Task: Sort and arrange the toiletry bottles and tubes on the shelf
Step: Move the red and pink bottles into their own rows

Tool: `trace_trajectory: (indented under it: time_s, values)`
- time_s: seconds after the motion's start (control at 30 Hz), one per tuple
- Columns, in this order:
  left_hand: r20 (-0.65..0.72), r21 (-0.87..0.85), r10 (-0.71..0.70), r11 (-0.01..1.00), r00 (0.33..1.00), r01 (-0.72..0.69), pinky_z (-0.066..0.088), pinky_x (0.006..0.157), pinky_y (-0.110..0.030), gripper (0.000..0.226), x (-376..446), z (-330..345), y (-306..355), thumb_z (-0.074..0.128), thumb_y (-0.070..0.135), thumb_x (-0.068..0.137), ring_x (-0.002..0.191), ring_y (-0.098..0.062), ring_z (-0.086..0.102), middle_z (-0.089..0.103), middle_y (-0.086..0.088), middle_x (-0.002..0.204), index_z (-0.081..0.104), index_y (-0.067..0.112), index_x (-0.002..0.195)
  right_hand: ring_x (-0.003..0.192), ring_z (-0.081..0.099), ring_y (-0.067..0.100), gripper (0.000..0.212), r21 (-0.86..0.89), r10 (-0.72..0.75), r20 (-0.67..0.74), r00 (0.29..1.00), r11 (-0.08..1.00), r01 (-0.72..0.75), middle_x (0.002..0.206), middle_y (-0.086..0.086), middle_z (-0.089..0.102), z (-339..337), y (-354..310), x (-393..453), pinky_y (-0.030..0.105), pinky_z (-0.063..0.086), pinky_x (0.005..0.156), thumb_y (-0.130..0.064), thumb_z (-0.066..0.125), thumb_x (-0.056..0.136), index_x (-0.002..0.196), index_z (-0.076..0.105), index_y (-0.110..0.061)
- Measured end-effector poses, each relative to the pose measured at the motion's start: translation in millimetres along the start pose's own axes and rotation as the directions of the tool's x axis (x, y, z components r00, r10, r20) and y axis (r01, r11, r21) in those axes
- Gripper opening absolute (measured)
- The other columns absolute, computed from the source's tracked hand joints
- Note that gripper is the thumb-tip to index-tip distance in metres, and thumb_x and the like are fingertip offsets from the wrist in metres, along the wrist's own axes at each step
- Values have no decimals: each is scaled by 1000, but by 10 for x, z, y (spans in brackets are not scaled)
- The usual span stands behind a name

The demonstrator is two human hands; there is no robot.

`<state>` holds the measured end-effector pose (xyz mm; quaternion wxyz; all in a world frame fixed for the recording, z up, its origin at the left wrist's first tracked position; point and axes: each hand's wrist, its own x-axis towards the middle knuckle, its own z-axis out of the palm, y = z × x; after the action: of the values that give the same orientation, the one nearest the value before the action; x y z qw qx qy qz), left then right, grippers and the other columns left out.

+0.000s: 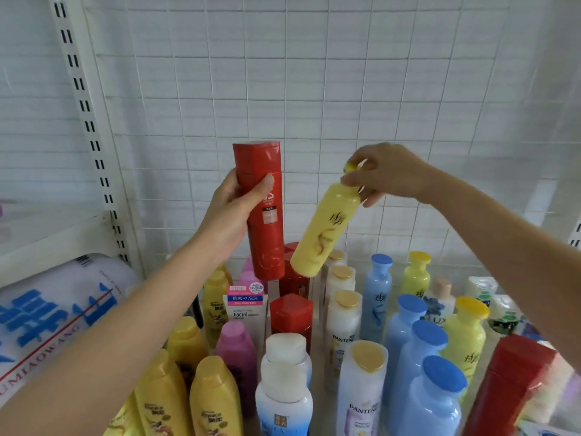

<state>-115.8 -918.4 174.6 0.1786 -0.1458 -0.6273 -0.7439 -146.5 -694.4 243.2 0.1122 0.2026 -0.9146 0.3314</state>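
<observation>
Left hand (234, 209) wraps upright red bottle (262, 212) | right hand (386, 174) pinches tilted yellow bottle (323, 225) by cap | we judge its yellow row (465, 328) lies lower right.

Both bare forearms are extended forward and upward. The left hand (234, 212) is wrapped around a tall red plastic bottle (262, 212), held upright. Just right of it, the right hand (390, 174) is pinched on the cap of a tilted yellow plastic bottle (323, 228).
</observation>
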Motion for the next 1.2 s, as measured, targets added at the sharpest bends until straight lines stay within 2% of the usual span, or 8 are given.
trace_trajectory:
  time_s: [0.2, 0.33, 0.5, 0.63, 0.73, 0.87, 1.0, 1.2]
  values:
    - [31, -20, -114, 993, 993, 114, 50, 89, -34, 28, 12, 169, -317, 66, 25, 80, 101, -21, 63, 67, -6, 105, 62, 18, 107, 67, 70, 17, 26, -36, -2, -212, 977, 999, -5, 88, 2, 65, -310, 58, -121, 29, 57, 73, -28, 65, 84, 105, 57, -16]
    - [98, 229, -107, 970, 989, 83, 49, 88, -29, 24, 40, 186, -442, 69, 22, 79, 100, -17, 63, 68, -1, 104, 62, 25, 102, 66, 69, 13, 27, -59, 14, -266, 964, 998, -31, 90, 1, 63, -393, 141, -217, 20, 54, 65, -28, 64, 84, 107, 57, -16]
    - [164, 519, -143, 854, 976, 38, 43, 71, -17, 35, 94, 101, -458, 77, 17, 71, 90, -3, 59, 64, 13, 93, 59, 26, 100, 64, 69, 10, 25, -62, 34, -293, 955, 997, -55, 92, 2, 64, -428, 211, -330, 16, 52, 61, -30, 64, 85, 105, 56, -18]
    - [226, 750, -207, 660, 952, -35, 50, 75, -30, 30, 118, 61, -517, 81, 23, 65, 86, -18, 63, 66, 2, 89, 63, 19, 89, 58, 67, 3, 25, -64, 44, -312, 949, 996, -67, 93, 2, 65, -424, 215, -371, 8, 48, 50, -32, 64, 84, 104, 56, -20]
    - [281, 886, -279, 443, 918, -137, 47, 71, -26, 41, 74, 94, -589, 81, 32, 64, 87, -16, 59, 63, 0, 94, 64, 13, 97, 56, 67, 2, 26, -80, 40, -310, 950, 994, -68, 94, 2, 66, -409, 206, -389, 5, 43, 46, -33, 64, 85, 106, 56, -21]
    - [301, 916, -393, 374, 869, -148, 44, 58, -17, 40, 39, 135, -658, 82, 30, 63, 76, -12, 59, 64, -1, 92, 65, 12, 95, 57, 67, 3, 25, -90, 40, -300, 953, 993, -70, 94, 3, 67, -374, 205, -414, 12, 45, 55, -33, 64, 84, 105, 57, -20]
    - [308, 926, -402, 336, 862, -174, 47, 71, -22, 52, 23, 140, -690, 80, 27, 67, 91, -16, 58, 53, 2, 104, 57, 16, 113, 59, 69, 6, 22, -100, 45, -293, 955, 992, -77, 92, 5, 67, -351, 233, -454, 17, 47, 60, -31, 64, 84, 102, 57, -20]
    - [320, 915, -406, 366, 856, -168, 53, 73, -27, 54, 20, 76, -704, 79, 28, 69, 84, -15, 55, 58, -13, 112, 58, 12, 117, 59, 68, 4, 23, -109, 64, -308, 949, 989, -102, 95, 6, 67, -325, 272, -493, 16, 50, 66, -31, 66, 83, 101, 58, -19]
